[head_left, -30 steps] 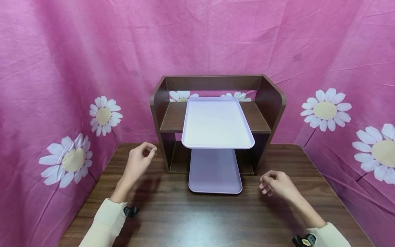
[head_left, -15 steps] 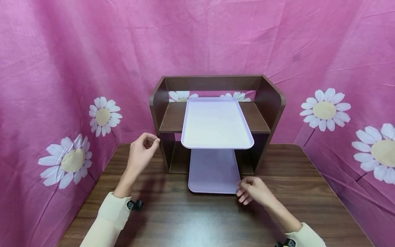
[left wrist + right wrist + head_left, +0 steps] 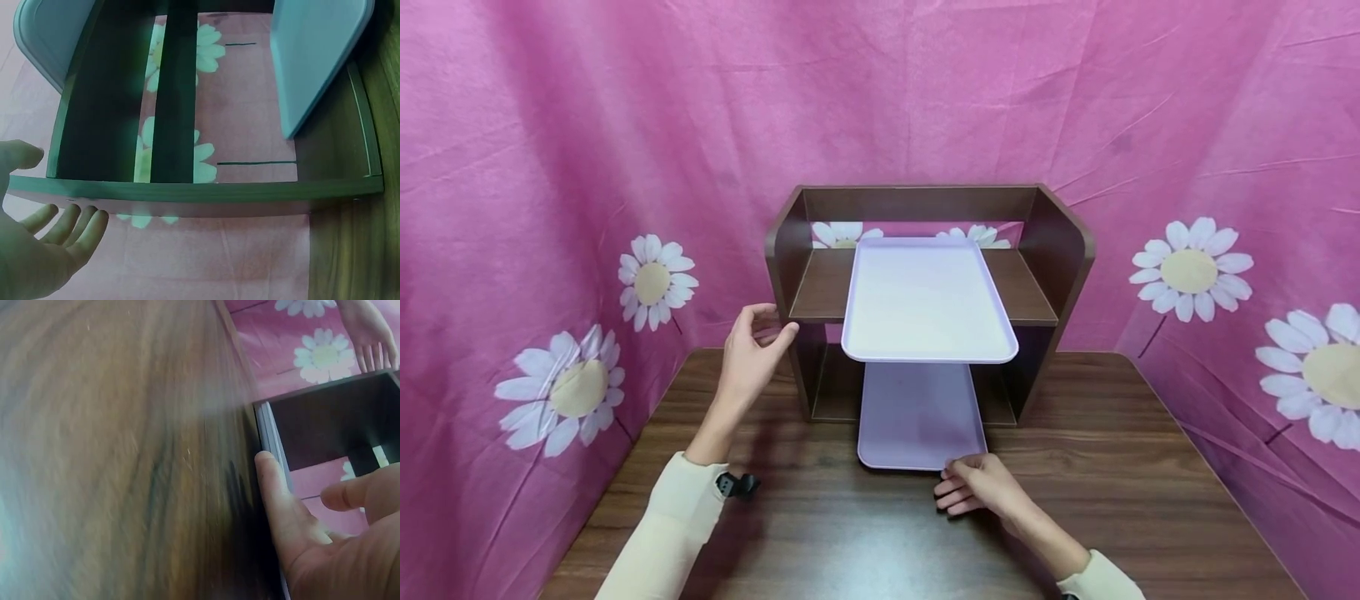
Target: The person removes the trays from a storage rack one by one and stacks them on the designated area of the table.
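A dark brown two-tier shelf [image 3: 1037,242] stands on the table. One pale lilac tray [image 3: 928,300] lies on its upper board and juts out at the front; a second lilac tray [image 3: 921,417] sticks out from the lower level. My left hand [image 3: 748,358] is at the shelf's left side panel [image 3: 206,191], thumb and fingers spread, fingertips right at its outer face. At the front right corner of the lower tray is my right hand [image 3: 985,487]. In the right wrist view its index finger [image 3: 275,487] lies along the tray's edge, the thumb held apart.
The shelf rests on a wood-grain table [image 3: 820,517]. Behind and on both sides hangs a pink cloth [image 3: 925,100] printed with white daisies [image 3: 1190,265]. The upper tray overhangs part of the lower one.
My right hand has moved left to the lower tray's front corner. My left hand has moved up and right to the shelf's side panel, its fingers parting. The trays and shelf stay put.
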Demonstrator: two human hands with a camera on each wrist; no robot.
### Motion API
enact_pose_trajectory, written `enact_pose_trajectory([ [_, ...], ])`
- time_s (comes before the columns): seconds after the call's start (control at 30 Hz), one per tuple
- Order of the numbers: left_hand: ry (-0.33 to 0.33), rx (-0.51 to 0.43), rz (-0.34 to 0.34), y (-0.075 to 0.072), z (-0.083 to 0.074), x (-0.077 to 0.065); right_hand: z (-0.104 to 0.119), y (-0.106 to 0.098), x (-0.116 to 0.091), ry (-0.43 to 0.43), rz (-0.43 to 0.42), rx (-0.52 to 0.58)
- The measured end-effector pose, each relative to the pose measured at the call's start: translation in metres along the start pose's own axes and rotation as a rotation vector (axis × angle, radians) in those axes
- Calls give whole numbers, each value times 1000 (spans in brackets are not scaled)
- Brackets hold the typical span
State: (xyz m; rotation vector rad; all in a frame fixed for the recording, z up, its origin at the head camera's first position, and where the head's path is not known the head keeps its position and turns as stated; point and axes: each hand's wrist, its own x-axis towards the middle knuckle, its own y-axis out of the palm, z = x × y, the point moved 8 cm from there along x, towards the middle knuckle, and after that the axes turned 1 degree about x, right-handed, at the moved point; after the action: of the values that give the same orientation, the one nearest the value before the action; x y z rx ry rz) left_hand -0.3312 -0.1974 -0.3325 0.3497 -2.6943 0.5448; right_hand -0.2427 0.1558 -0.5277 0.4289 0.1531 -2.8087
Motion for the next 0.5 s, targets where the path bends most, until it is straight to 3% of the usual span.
enact_pose_trajectory([
  [0.33, -43, -16, 54, 14, 7, 2, -18, 14, -4, 45, 42, 188],
  [0.5, -40, -46, 37, 17, 6, 3, -25, 18, -4, 78, 21, 359],
])
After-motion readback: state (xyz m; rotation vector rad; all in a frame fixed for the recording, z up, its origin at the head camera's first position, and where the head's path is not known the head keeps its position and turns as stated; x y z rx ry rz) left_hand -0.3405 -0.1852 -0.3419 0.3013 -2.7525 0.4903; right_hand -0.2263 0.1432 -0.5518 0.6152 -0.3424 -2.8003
